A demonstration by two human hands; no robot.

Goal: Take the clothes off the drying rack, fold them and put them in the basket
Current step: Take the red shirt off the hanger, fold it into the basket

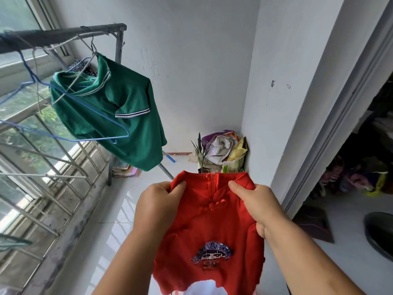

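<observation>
Red fabric fills the lower centre of the frame: a small red garment with knotted frog buttons at the collar and an embroidered face patch near its lower part, held up and spread between both hands. Left hand, at centre-left, pinches the garment's upper left shoulder edge with thumb on top and fingers curled behind the cloth. Right hand, at centre-right, pinches the upper right shoulder edge in the same manner. Both forearms enter from the bottom of the frame.

Beyond the garment, against the far corner at centre, a potted plant stands beside several bags on the pale tiled floor.

At upper left, a green polo shirt with white-striped collar and sleeve trim hangs on a wire hanger from the dark bar of the drying rack. An empty blue hanger hangs in front of it, beside the barred window. No basket can be identified with certainty.
</observation>
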